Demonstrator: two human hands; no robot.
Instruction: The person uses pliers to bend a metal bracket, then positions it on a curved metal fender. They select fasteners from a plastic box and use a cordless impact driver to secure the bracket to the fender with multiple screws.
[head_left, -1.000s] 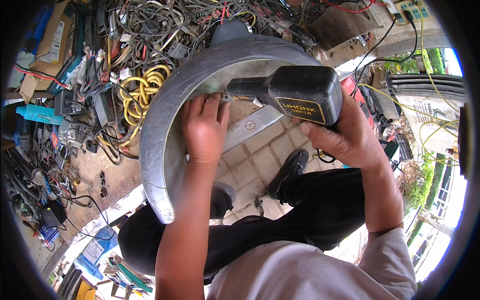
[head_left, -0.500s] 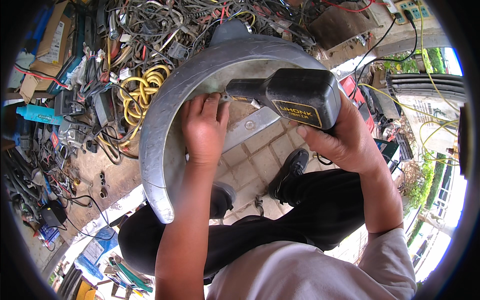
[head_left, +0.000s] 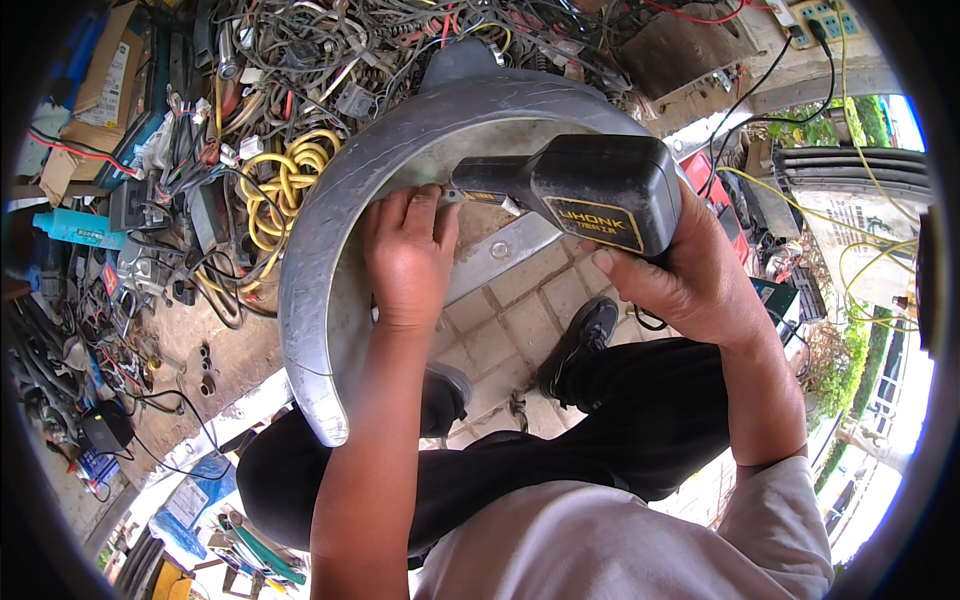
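My right hand (head_left: 700, 275) is wrapped round the grip of a black cordless power tool (head_left: 600, 190), whose bulky battery end faces up. The tool's narrow end points left, at the inside of a scratched grey curved fender (head_left: 318, 270). Right at that end is my left hand (head_left: 408, 255), its fingers bent and pressed together inside the curve. Whatever those fingertips hold is hidden. A flat metal strip (head_left: 500, 250) with a round fastener crosses the fender's opening below the tool.
Tangled cables and old parts (head_left: 330, 50) cover the bench behind the fender. A coiled yellow hose (head_left: 280, 185) and a blue bottle (head_left: 80, 230) lie to the left. Power sockets (head_left: 825, 22) sit at the far right. My legs and dark shoes (head_left: 590, 335) are below, over paving.
The power tool's battery end has tilted very slightly. Both hands and the fender otherwise stay in place.
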